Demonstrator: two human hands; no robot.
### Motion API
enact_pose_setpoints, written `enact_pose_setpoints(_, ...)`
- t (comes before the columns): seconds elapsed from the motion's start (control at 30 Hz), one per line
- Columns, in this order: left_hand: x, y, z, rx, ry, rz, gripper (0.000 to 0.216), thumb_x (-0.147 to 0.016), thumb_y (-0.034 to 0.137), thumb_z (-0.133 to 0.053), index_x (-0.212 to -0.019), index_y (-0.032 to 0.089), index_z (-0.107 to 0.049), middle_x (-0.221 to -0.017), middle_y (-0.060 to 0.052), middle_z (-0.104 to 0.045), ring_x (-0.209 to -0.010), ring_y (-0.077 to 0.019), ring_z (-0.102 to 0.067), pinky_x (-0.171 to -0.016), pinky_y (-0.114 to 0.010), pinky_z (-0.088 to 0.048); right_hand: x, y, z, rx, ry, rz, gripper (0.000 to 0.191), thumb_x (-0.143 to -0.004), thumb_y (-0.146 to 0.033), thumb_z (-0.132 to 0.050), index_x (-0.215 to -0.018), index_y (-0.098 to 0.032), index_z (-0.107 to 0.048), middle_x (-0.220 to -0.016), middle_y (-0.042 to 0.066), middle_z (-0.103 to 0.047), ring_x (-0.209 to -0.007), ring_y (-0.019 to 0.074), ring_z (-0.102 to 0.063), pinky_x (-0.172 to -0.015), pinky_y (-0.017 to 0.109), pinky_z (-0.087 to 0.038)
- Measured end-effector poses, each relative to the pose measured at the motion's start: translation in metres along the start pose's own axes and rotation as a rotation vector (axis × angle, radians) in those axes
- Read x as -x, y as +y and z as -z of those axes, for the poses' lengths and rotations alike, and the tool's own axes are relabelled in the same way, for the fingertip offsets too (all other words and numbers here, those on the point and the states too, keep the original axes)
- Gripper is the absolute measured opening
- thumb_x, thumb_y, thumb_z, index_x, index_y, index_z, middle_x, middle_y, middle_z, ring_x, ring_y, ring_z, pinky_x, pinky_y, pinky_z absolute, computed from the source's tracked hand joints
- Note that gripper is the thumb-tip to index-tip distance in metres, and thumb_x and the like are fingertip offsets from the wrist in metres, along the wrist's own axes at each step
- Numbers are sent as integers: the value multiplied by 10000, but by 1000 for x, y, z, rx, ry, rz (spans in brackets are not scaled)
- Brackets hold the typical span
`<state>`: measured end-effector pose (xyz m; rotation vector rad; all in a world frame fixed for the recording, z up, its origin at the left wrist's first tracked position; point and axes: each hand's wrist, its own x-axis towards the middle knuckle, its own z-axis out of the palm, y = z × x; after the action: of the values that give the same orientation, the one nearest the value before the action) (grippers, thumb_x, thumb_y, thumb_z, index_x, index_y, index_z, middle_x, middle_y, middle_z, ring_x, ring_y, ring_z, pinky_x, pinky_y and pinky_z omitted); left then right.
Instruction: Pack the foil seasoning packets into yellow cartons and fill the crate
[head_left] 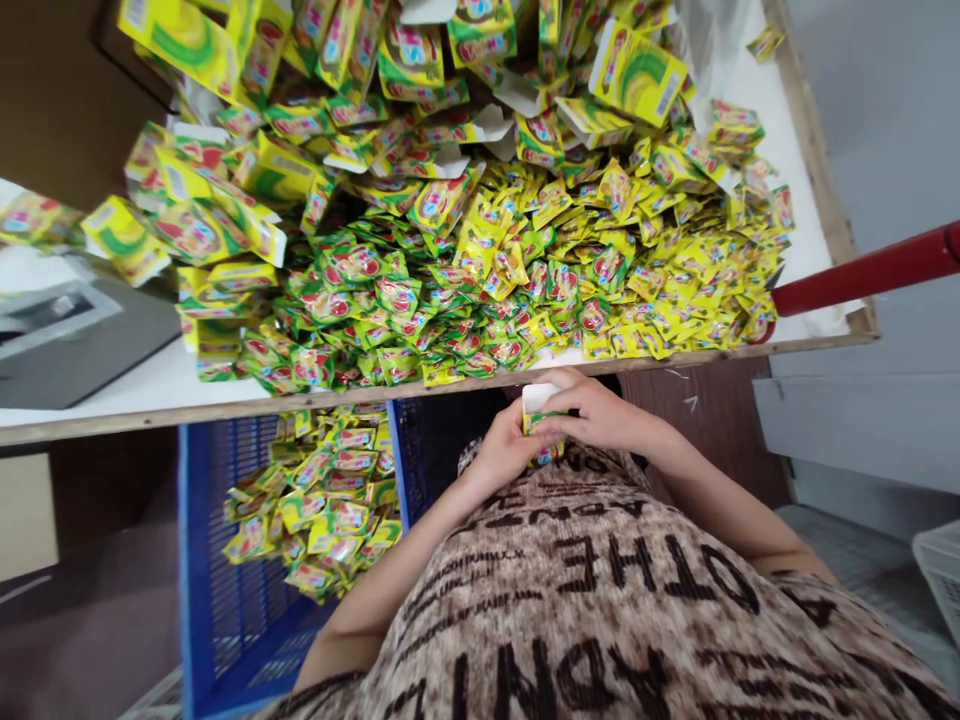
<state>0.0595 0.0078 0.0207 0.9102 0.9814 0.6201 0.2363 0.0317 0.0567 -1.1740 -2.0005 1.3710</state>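
Close to my body, just below the table's front edge, my left hand (pixel 504 447) grips a small yellow and green carton (pixel 541 400) from its left side. My right hand (pixel 592 412) is closed over the same carton from the right, its fingers across the front. A white flap stands up at the carton's top; whether anything is inside does not show. Beyond the hands, green candy sachets (pixel 397 290) and yellow candy sachets (pixel 675 290) lie heaped along the table's front edge. Small open-flapped cartons (pixel 637 72) are piled behind them.
A blue plastic crate (pixel 232 640) under the table, left of my body, holds many packed cartons (pixel 330 500). The white table has a wooden rim (pixel 150 418). A red bar (pixel 870 268) juts in from the right. A grey box (pixel 82 345) stands at the left.
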Motion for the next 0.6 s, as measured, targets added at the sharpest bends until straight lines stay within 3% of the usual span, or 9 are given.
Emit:
enact_pose_setpoints(0.07, 2, 0, 0, 77, 12, 31, 486, -672, 411, -816, -1048, 157, -641, -932, -41, -695, -879, -199, -623, -850, -321, -476, 5, 2, -3, -183, 256, -94, 141, -860, -310, -672, -956, -215, -714, -1044, 51, -658, -992, 182, -586, -912, 365, -444)
enact_pose_setpoints(0.13, 4, 0, 1, 253, 1, 93, 533, -758, 527, -719, -1150, 178, -623, -977, -63, -711, -930, -232, -644, -868, -356, -484, 11, 5, -9, -409, 418, -267, 190, -836, -352, -683, -962, -210, -686, -899, 20, -663, -785, 141, -598, -742, 300, -487)
enact_pose_setpoints(0.2, 5, 3, 1, 450, -21, 184, 571, -826, 591, -607, -1222, 179, -604, -1047, -92, -716, -1007, -261, -648, -909, -390, -482, 16, 8, -14, -642, 413, -420, 237, -779, -390, -726, -905, -200, -659, -754, -19, -619, -584, 95, -512, -541, 236, -428)
enact_pose_setpoints(0.27, 5, 8, 1, 578, -49, 267, 570, -850, 570, -578, -1245, 159, -604, -1103, -112, -711, -1064, -275, -641, -958, -409, -470, 18, 9, -16, -833, 348, -501, 282, -721, -391, -773, -870, -194, -637, -700, -42, -572, -512, 65, -428, -439, 198, -330)
enact_pose_setpoints(0.33, 4, 13, 1, 624, -94, 306, 541, -854, 501, -604, -1268, 152, -597, -1142, -112, -703, -1097, -274, -634, -994, -413, -457, 19, 10, -16, -945, 305, -523, 298, -695, -376, -795, -854, -192, -623, -688, -56, -536, -501, 48, -390, -409, 175, -275)
enact_pose_setpoints(0.43, 5, 17, 1, 592, -129, 279, 515, -858, 428, -638, -1304, 179, -576, -1176, -89, -694, -1131, -259, -619, -1019, -396, -440, 18, 11, -15, -989, 254, -536, 278, -687, -334, -795, -830, -194, -603, -667, -70, -514, -482, 39, -380, -401, 167, -289)
enact_pose_setpoints(0.6, 5, 18, -3, 534, -103, 267, 520, -863, 533, -598, -1221, 157, -632, -1129, -98, -704, -1096, -261, -625, -967, -386, -467, 17, 12, -20, -1005, 275, -597, 205, -690, -247, -719, -841, -206, -588, -670, -68, -557, -457, 49, -433, -398, 170, -370)
